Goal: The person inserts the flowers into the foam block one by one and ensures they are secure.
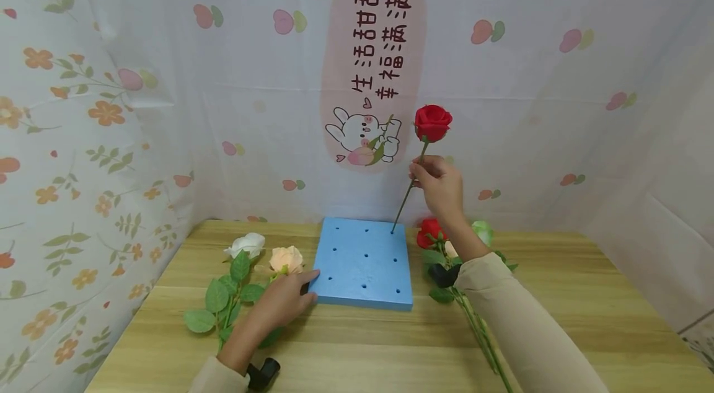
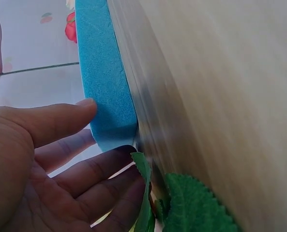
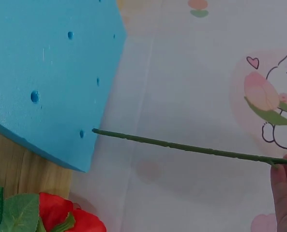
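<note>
My right hand (image 1: 440,185) pinches the green stem of a red rose (image 1: 432,123), its bloom held up above the fingers. The stem (image 3: 182,146) slants down, and in the right wrist view its tip is just off the far right corner hole of a blue foam board (image 1: 351,266), not inside it. The board lies flat and has several small holes in rows. My left hand (image 1: 281,300) touches the board's left front corner, thumb (image 2: 61,121) on the front edge and fingers spread along the side.
Left of the board lie a white rose (image 1: 247,245) and a peach rose (image 1: 286,259) with green leaves. On the right, another red rose (image 1: 430,232) and a pale green bloom (image 1: 482,232) lie with long stems on the wooden table (image 1: 184,294). A printed curtain (image 1: 251,132) hangs behind.
</note>
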`<state>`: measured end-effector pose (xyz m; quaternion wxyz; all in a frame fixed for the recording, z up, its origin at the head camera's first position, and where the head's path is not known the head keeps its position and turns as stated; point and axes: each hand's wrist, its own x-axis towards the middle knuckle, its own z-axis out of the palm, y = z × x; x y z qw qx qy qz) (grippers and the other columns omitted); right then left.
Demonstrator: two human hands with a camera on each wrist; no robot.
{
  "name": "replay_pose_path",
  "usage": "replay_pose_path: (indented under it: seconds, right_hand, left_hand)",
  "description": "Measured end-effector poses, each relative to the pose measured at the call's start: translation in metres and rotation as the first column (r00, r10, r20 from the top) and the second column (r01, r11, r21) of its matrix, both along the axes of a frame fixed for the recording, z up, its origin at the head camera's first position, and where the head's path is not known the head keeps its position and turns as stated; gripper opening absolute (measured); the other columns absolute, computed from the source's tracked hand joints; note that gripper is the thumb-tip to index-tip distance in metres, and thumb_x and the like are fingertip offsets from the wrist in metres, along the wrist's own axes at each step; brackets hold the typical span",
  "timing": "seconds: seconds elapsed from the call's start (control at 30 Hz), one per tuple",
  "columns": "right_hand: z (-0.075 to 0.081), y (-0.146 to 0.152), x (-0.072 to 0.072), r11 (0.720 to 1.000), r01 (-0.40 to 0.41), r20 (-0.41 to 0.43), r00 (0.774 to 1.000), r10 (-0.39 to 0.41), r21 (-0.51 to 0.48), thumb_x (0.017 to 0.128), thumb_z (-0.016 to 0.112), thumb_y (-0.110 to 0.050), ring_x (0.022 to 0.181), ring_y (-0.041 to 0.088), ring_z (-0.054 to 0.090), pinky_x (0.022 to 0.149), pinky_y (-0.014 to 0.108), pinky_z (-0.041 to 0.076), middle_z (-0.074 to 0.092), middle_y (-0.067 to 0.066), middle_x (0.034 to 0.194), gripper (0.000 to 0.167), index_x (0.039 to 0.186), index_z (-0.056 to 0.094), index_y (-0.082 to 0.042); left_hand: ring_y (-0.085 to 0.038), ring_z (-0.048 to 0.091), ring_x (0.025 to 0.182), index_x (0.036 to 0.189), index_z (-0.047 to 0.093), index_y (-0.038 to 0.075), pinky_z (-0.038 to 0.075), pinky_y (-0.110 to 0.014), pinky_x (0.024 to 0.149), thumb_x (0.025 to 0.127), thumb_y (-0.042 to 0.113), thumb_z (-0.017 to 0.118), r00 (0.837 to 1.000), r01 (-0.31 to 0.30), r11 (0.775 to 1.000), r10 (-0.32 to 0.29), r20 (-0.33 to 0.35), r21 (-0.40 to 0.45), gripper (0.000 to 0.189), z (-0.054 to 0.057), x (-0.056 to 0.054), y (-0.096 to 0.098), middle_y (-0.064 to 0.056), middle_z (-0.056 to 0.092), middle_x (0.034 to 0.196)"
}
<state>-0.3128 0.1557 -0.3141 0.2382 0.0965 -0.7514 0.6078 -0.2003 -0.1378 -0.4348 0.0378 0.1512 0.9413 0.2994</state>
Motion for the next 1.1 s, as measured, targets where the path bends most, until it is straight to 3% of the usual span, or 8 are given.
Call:
replay_pose_path:
  seconds: [0.2, 0.37, 0.7, 0.97, 1.1]
  right_hand:
    - [-0.003, -0.003, -0.003, 0.998, 0.03, 0.015, 0.999, -0.031, 0.048, 0.094, 0.065, -0.015, 0.082, 0.026, 0.068, 0.073, 0.026, 0.057, 0.067, 0.015, 0.095, 0.019, 0.104, 0.068, 0.001]
    - [-0.007, -0.001, -0.005, 0.993, 0.044, 0.029, 0.998, -0.048, 0.108, 0.094, 0.066, -0.018, 0.079, 0.015, 0.066, 0.073, 0.025, 0.056, 0.064, 0.011, 0.096, 0.021, 0.105, 0.069, -0.001]
    - [-0.011, 0.0, -0.011, 0.993, 0.045, 0.049, 0.998, -0.05, 0.105, 0.094, 0.064, -0.018, 0.079, 0.017, 0.067, 0.072, 0.024, 0.056, 0.066, 0.012, 0.095, 0.02, 0.103, 0.07, -0.001]
    - [-0.009, 0.004, -0.015, 0.998, 0.016, 0.079, 0.997, -0.021, 0.066, 0.094, 0.064, -0.018, 0.079, 0.013, 0.068, 0.073, 0.025, 0.056, 0.064, 0.012, 0.099, 0.023, 0.107, 0.069, 0.001]
    - [-0.009, 0.001, -0.014, 0.997, -0.008, 0.046, 0.999, 0.005, 0.076, 0.093, 0.067, -0.017, 0.076, 0.013, 0.067, 0.071, 0.023, 0.056, 0.065, 0.013, 0.095, 0.021, 0.104, 0.07, 0.001]
  left_hand:
    - [-0.012, 0.046, 0.057, 0.133, 0.06, 0.003, 0.04, -0.034, 0.063, 0.089, 0.015, 0.069, 1.0, 0.003, 1.0, -0.003, -0.003, -0.006, 0.046, 0.0, 0.0, 0.002, -0.02, 0.062, 0.127]
    - [-0.014, 0.04, 0.05, 0.133, 0.06, 0.003, 0.038, -0.032, 0.058, 0.089, 0.014, 0.069, 1.0, 0.003, 1.0, -0.003, 0.011, 0.004, 0.046, 0.001, 0.0, 0.003, -0.022, 0.063, 0.126]
    - [-0.013, 0.043, 0.052, 0.133, 0.06, 0.003, 0.039, -0.033, 0.059, 0.089, 0.013, 0.069, 1.0, 0.007, 1.0, -0.007, 0.012, -0.006, 0.046, 0.0, 0.002, 0.002, -0.021, 0.063, 0.125]
    - [-0.012, 0.033, 0.045, 0.134, 0.059, 0.003, 0.038, -0.032, 0.057, 0.09, 0.013, 0.068, 1.0, 0.018, 1.0, -0.018, 0.015, 0.012, 0.046, 0.0, 0.001, 0.001, -0.022, 0.068, 0.112]
    - [-0.013, 0.039, 0.049, 0.133, 0.059, 0.003, 0.041, -0.034, 0.061, 0.09, 0.013, 0.068, 1.0, 0.001, 1.0, -0.001, 0.017, 0.006, 0.046, 0.0, 0.0, 0.001, -0.022, 0.065, 0.12]
